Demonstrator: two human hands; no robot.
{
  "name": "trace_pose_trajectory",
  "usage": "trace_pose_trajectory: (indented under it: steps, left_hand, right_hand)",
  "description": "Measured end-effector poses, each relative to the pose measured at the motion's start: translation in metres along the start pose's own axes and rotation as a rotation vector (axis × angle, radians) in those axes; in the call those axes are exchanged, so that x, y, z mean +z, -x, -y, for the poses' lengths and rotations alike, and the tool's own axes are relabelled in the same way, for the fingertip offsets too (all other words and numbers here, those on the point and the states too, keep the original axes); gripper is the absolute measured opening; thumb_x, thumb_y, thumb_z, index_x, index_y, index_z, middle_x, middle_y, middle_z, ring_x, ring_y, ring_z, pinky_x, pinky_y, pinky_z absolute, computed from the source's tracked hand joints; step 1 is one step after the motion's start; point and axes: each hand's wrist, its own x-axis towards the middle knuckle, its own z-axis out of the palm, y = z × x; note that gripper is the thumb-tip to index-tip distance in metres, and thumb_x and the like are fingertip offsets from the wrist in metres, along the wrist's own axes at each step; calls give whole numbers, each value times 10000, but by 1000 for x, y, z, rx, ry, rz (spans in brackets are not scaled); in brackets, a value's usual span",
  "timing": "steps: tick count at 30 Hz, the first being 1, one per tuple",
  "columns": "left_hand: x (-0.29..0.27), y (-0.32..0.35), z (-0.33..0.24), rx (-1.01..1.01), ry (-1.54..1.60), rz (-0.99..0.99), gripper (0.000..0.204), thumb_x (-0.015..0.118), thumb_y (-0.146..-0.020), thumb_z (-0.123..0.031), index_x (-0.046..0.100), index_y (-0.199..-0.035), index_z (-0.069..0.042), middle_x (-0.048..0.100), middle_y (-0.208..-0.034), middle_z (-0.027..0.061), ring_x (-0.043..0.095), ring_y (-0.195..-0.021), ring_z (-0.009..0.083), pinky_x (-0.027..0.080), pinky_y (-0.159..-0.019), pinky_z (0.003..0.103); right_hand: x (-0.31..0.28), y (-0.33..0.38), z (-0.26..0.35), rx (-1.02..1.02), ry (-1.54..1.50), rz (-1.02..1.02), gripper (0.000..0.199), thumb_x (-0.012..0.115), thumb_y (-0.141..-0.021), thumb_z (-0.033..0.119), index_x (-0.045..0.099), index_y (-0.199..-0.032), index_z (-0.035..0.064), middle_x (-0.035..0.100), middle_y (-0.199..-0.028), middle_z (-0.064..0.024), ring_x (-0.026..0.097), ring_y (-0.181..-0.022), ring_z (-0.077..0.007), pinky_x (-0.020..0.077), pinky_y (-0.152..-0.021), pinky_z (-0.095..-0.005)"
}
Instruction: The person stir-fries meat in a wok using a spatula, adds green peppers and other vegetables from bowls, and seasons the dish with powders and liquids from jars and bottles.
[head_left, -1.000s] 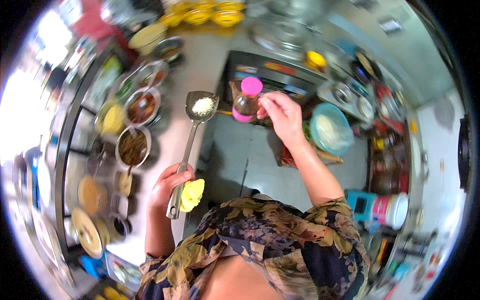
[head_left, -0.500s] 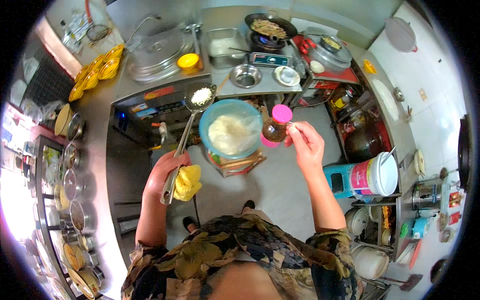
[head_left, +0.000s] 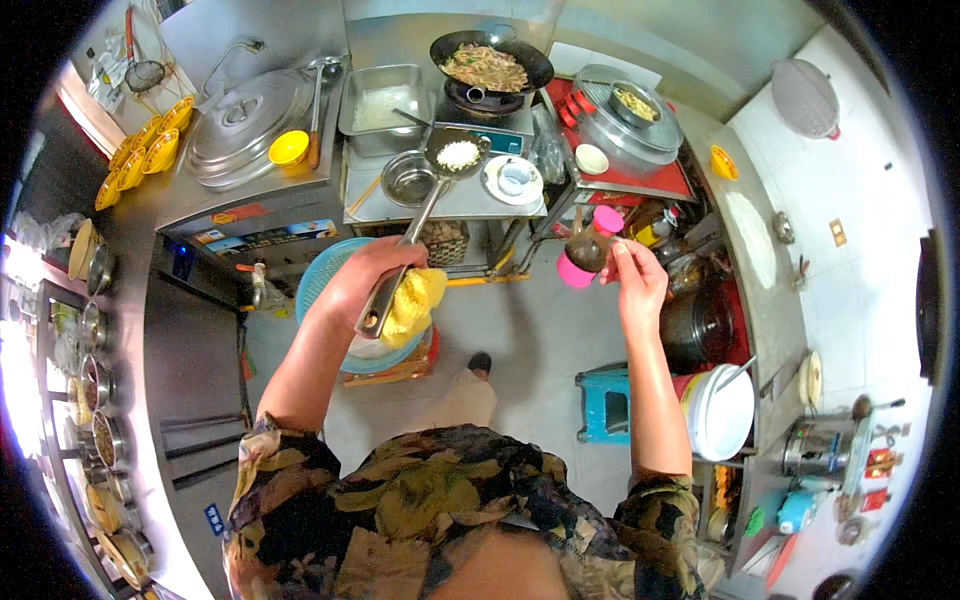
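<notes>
My left hand is closed around the handle of a long metal ladle, with a yellow cloth bunched in the same grip. White grains lie in the ladle's bowl, which hangs in front of the gas stove, beside a steel bowl. My right hand pinches a small, rounded, dark brown container with pink parts above and below it; its exact kind is unclear. Partly hidden under my left forearm is a blue basket on a low stand.
A wok of shredded food sits on the stove. Left of it stand a square steel pan, a yellow bowl and a large lidded pot. A blue stool and a white bucket stand at right.
My view has shifted toward the stove and right. Both hands remain closed on their things, and the ladle now hangs nearer the stove. The blue basket appears farther left, under my left forearm.
</notes>
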Motion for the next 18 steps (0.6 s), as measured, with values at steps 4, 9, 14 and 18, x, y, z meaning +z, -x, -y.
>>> trace_pose_trajectory:
  steps: [4,9,14,18]
  left_hand:
    - [30,-76,-1,62,120,27,167,596,-902,-163,619,-899,2,619,-853,71,622,-755,140,493,-652,289]
    - [78,-159,-10,0,264,-127,168,607,-901,-222,621,-867,-58,624,-756,39,606,-656,142,475,-580,288]
    - [87,-253,-26,41,251,-193,143,627,-885,-178,631,-873,-35,649,-786,64,634,-672,167,506,-591,309]
    - [91,-307,-44,22,274,-250,146,629,-884,-167,633,-885,-22,660,-803,80,648,-691,178,522,-612,315]
  right_hand:
    - [-22,-84,-17,-27,44,76,147,578,-955,88,649,-1003,-31,616,-818,-38,563,-615,-109,482,-562,-260]
    - [-42,-185,-27,-86,48,185,155,603,-950,123,657,-1008,-10,614,-811,-20,574,-632,-87,495,-571,-240]
    - [-57,-281,-46,-83,87,205,162,620,-943,127,653,-1003,-20,629,-797,-7,572,-619,-64,478,-558,-220]
    - [-58,-363,-65,-291,104,308,138,605,-949,109,650,-991,-14,619,-771,-11,571,-611,-68,458,-537,-212]
